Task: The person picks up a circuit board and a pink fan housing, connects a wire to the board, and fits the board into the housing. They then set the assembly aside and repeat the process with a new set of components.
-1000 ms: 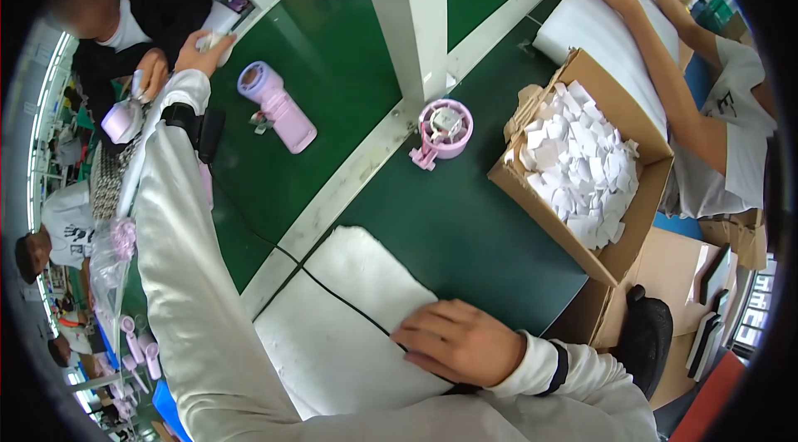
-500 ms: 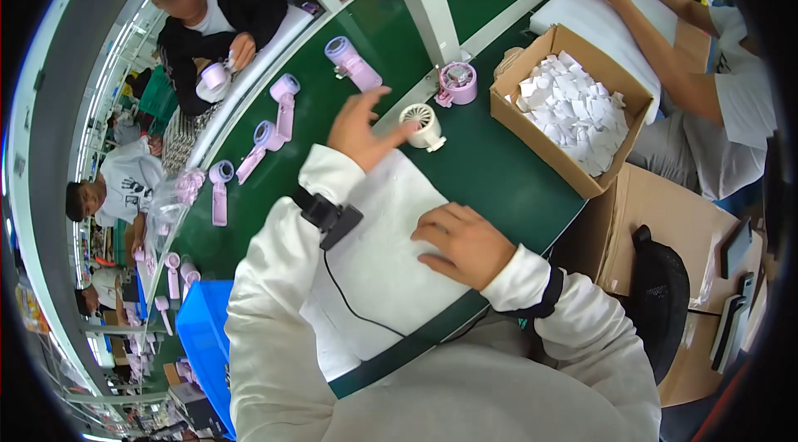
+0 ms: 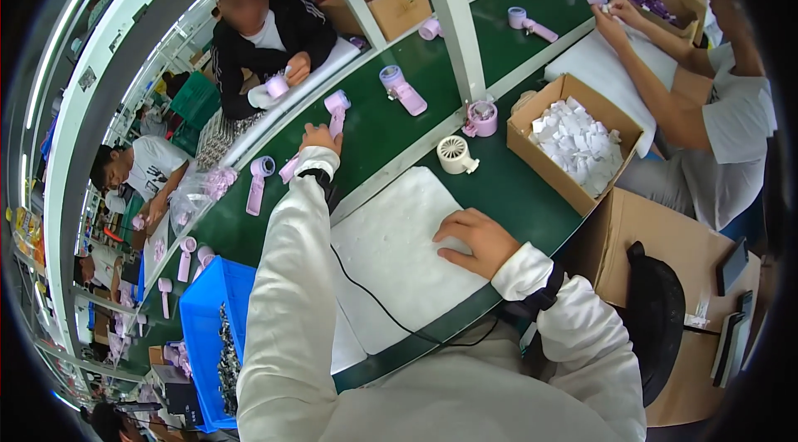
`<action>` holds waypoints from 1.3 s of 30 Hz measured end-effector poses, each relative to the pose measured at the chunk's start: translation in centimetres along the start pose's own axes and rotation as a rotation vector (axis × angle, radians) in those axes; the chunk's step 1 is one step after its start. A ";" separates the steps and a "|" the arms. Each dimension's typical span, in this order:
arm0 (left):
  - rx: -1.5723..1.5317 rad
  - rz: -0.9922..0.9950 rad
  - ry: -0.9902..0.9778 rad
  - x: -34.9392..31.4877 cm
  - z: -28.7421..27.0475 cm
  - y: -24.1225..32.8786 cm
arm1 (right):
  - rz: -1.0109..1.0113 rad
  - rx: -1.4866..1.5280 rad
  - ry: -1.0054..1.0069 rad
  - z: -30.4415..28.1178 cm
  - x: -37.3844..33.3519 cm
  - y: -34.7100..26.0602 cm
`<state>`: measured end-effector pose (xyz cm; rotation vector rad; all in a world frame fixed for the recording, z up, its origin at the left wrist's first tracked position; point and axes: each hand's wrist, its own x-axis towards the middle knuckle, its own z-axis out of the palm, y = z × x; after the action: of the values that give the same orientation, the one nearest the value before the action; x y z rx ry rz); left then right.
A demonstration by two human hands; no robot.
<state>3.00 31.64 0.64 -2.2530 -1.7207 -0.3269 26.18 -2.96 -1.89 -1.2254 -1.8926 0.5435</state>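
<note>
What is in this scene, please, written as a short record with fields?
Left hand: at a pink fan on the green table; grip unclear
Right hand: over the white mat, nothing visibly held
Past mat: white fan beside pink ring
Right side: cardboard box with white paper pieces
Left side: blue bin

This is a factory workshop. People (image 3: 301,30) work along a green bench (image 3: 366,143) scattered with pink handheld fans (image 3: 405,93), near a blue bin (image 3: 198,317) of small parts (image 3: 225,359).
</note>
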 end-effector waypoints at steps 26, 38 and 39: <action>-1.024 -0.140 -0.618 -31.4 -16.0 5.0 | 0.136 0.144 -0.002 -0.1 0.7 -5.3; -0.977 0.010 -0.681 -34.4 -15.7 3.0 | -0.229 -0.126 -0.195 3.4 3.6 -5.6; -0.965 0.022 -0.647 -34.7 -15.8 2.7 | -0.306 -0.173 -0.213 3.6 3.9 -5.7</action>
<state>-3.62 -5.90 3.04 -3.3443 -2.1273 -0.5582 19.29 -1.75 1.55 -0.9855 -2.2964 0.3620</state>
